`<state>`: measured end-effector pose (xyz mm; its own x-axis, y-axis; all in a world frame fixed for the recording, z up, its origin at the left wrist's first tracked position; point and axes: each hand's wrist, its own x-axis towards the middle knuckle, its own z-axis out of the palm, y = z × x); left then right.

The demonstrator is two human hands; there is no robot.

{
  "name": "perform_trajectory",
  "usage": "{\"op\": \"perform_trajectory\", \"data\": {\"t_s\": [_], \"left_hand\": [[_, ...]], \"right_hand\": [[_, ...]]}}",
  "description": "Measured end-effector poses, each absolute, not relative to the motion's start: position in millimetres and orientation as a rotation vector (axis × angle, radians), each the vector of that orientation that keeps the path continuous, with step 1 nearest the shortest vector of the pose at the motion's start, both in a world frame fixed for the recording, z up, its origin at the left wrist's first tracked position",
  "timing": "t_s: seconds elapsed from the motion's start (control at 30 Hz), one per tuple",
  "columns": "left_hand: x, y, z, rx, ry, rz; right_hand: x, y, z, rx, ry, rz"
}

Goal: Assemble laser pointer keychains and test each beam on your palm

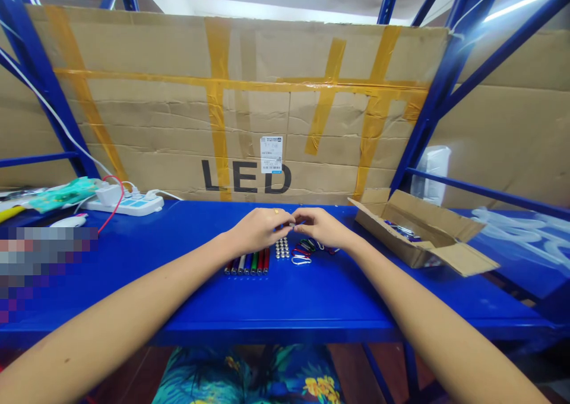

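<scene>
Nearest, the counter's (312,300) front edge runs before a row of tubes (247,264) just below the left hand (258,228). Silver studs (282,248) and clips (304,252) lie beside them, below the right hand (322,226). Both hands nearly meet, fingertips pinching a tiny piece (293,224), unidentifiable. Rightward sits a box (389,241).

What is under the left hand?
Below the left hand, the near ends of a row of coloured tubes show. The hand and wrist hide their far ends and anything else there.
</scene>
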<state>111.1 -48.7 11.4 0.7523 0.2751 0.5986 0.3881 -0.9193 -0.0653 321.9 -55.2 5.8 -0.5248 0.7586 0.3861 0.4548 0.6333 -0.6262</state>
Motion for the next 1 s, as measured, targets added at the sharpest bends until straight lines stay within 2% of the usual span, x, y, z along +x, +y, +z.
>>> {"op": "perform_trajectory", "data": {"t_s": [1.0], "left_hand": [[114.6, -55.3, 6.6, -2.821, -0.572, -0.933]], "right_hand": [[323.9, -53.5, 4.3, -0.932, -2.207, 0.556]]}}
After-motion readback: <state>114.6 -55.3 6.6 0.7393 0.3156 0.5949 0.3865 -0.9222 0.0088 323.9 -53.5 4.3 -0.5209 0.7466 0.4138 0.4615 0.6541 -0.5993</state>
